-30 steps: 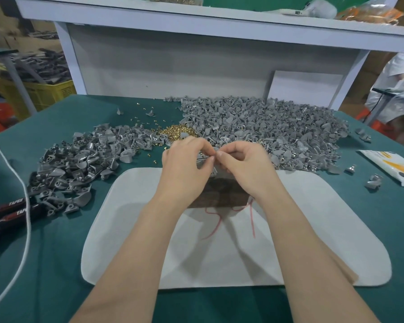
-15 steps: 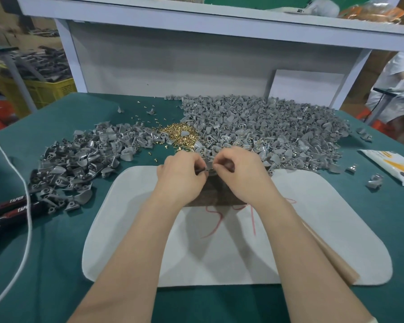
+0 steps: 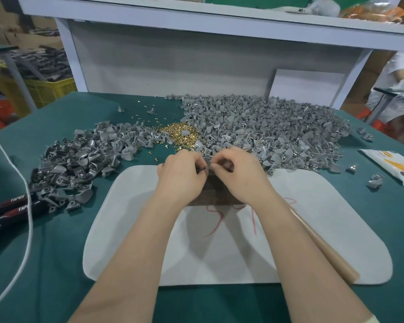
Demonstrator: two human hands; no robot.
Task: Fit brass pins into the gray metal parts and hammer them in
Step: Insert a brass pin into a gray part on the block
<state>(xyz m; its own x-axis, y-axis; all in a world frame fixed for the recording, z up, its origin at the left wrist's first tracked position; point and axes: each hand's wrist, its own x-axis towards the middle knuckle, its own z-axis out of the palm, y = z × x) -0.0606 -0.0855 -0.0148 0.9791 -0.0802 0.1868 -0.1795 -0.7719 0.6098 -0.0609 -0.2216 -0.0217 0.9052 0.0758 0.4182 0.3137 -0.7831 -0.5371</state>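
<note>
Both hands have sunk a little lower, toward the brown block [image 3: 219, 197], than a second ago. The left hand [image 3: 180, 176] and right hand [image 3: 239, 177] meet, fingers pinching one gray metal part [image 3: 203, 170] between them (any pin there is too small to see). It is held over the block's far edge, just before the heap of gray parts [image 3: 266, 131] on the tabletop [image 3: 56, 264].

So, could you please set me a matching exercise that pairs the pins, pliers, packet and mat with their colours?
Things:
1. pins
2. pliers
3. packet
4. mat

Colours:
A. black and red
B. white with a red scribble
C. gold
D. white and yellow

Pairs: 1-C, 2-A, 3-D, 4-B.
</note>
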